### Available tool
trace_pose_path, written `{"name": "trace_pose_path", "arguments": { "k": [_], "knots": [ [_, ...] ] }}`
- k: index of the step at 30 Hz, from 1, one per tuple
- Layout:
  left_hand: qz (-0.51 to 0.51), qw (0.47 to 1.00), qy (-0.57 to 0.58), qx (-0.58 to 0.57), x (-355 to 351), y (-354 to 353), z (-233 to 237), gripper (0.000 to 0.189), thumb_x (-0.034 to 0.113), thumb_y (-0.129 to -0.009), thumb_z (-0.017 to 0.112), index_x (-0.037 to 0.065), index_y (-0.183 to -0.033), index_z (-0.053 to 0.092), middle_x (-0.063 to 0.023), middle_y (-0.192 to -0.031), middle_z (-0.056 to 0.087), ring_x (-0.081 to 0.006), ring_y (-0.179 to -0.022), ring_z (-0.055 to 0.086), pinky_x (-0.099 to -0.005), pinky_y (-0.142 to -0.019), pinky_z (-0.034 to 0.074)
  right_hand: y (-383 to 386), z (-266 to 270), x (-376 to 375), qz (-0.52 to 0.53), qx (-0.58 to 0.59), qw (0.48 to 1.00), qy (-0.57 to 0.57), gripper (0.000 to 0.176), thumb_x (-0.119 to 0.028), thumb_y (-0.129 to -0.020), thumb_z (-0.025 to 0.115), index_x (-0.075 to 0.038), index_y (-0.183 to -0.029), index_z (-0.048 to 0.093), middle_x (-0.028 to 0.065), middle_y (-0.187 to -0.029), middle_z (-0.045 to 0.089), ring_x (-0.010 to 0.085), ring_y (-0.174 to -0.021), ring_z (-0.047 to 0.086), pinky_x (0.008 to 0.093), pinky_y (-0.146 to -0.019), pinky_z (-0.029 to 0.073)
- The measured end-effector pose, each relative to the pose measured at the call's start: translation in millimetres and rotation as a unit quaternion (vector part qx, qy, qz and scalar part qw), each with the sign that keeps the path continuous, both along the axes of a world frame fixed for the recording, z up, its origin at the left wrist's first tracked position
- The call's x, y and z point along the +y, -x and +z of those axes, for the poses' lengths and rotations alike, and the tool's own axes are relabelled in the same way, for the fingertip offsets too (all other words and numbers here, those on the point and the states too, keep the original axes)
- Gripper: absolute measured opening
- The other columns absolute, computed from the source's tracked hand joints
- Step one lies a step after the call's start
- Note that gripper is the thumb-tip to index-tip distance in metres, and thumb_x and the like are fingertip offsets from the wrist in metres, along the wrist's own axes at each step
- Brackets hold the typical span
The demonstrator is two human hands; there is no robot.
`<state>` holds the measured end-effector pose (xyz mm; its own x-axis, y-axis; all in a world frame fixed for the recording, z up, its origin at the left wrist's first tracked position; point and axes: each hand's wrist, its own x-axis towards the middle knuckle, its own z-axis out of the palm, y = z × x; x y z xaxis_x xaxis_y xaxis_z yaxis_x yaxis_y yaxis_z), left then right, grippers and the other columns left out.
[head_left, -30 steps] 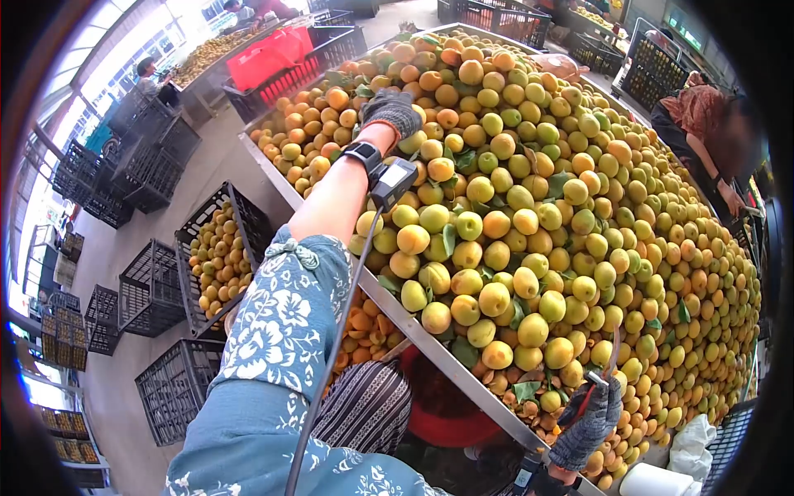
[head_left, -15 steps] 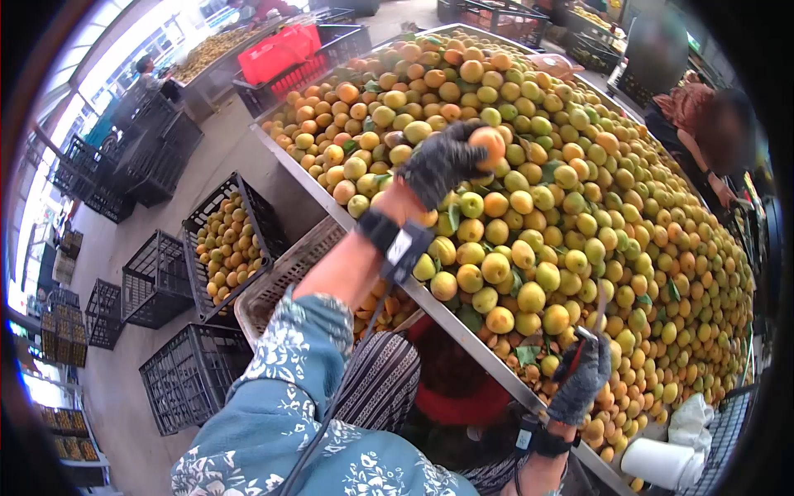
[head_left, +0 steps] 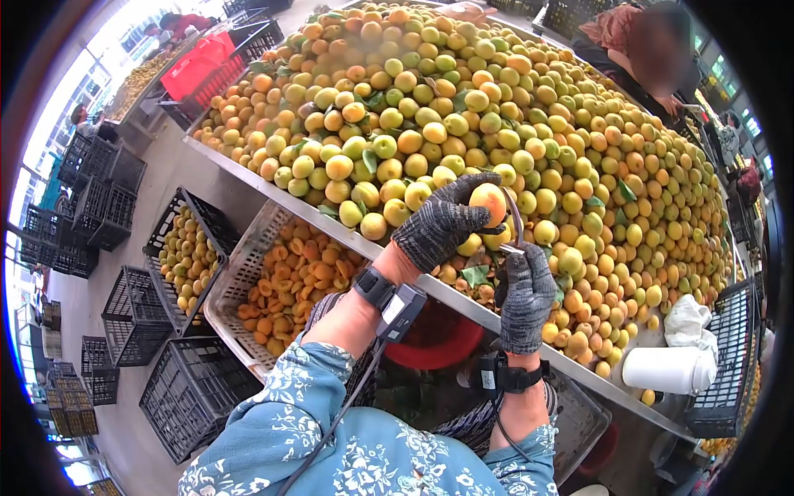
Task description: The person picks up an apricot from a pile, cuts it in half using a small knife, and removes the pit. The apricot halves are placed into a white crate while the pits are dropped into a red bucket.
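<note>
In its grey knit glove, my left hand point(head_left: 441, 225) is wrapped round an orange-yellow apricot point(head_left: 488, 204). My right hand point(head_left: 528, 299), gloved too, is closed on a knife whose curved blade point(head_left: 517, 219) points upward along the right side of that fruit. Both hands are together over the front edge of a metal-rimmed table point(head_left: 347, 236), heaped with yellow, green and orange apricots point(head_left: 529, 124). Just under them on the table lie leaves and scraps point(head_left: 475, 274).
A pale plastic crate point(head_left: 222, 299) of apricot halves stands at my left, with a red basin point(head_left: 442, 351) below the edge. Black crates point(head_left: 194, 397) cover the floor at left. A white container point(head_left: 668, 369) is at right. Another person point(head_left: 616, 41) works across the heap.
My left hand has come back from over the heap with the apricot. My right hand has risen, bringing the blade beside the fruit. The view has shifted, uncovering more of the pale crate.
</note>
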<state>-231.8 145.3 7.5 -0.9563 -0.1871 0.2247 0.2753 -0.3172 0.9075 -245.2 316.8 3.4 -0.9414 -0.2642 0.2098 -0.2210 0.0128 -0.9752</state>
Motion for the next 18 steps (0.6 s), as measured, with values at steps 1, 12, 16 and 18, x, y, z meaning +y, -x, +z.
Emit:
{"name": "trace_pose_path", "arguments": {
  "k": [1, 12, 16, 18],
  "knots": [
    [-0.002, 1.0, -0.002, -0.002, 1.8, -1.9, 4.8, 0.057, 0.03, -0.085, 0.071, 0.0, -0.13, 0.051, -0.0065, -0.113, 0.059, -0.0146, -0.106, 0.056, -0.0301, -0.093, 0.05, -0.2, -1.2, 0.0, -0.005, 0.03, 1.0, 0.003, 0.017, -0.018, -0.093, 0.064, -0.002, -0.096, 0.067, -0.0046, -0.075, 0.057, 0.0051, -0.065, 0.049, 0.021, -0.057, 0.041],
    [-0.007, 0.994, -0.102, -0.04, 3.3, -1.0, -15.4, 0.045, 0.023, -0.077, 0.075, 0.001, -0.113, 0.06, -0.005, -0.1, 0.064, -0.012, -0.091, 0.062, -0.0262, -0.08, 0.052, -12.2, 0.3, -5.1, -0.025, 0.1, 0.991, -0.081, 0.016, -0.012, -0.093, 0.058, 0.001, -0.098, 0.065, 0.0071, -0.072, 0.062, 0.0127, -0.064, 0.056, 0.0284, -0.059, 0.045],
    [0.016, 0.997, -0.072, -0.02, 2.4, -5.1, -12.6, 0.037, 0.023, -0.078, 0.074, 0.002, -0.106, 0.061, -0.003, -0.096, 0.064, -0.0104, -0.087, 0.061, -0.0258, -0.079, 0.052, -17.5, 1.7, -4.2, 0.002, 0.016, 0.994, -0.105, 0.023, -0.018, -0.096, 0.059, 0.003, -0.105, 0.063, 0.0008, -0.083, 0.061, 0.0084, -0.072, 0.051, 0.0241, -0.062, 0.044],
    [0.042, 0.993, 0.106, -0.017, 3.1, -7.0, -10.3, 0.031, 0.023, -0.079, 0.073, 0.003, -0.1, 0.063, -0.0031, -0.095, 0.064, -0.0108, -0.086, 0.061, -0.0261, -0.079, 0.051, -17.2, -1.2, -9.1, 0.005, 0.03, 0.996, -0.085, 0.02, -0.016, -0.096, 0.057, 0.002, -0.102, 0.062, 0.0052, -0.079, 0.061, 0.0113, -0.068, 0.053, 0.0272, -0.061, 0.044]
  ]
}}
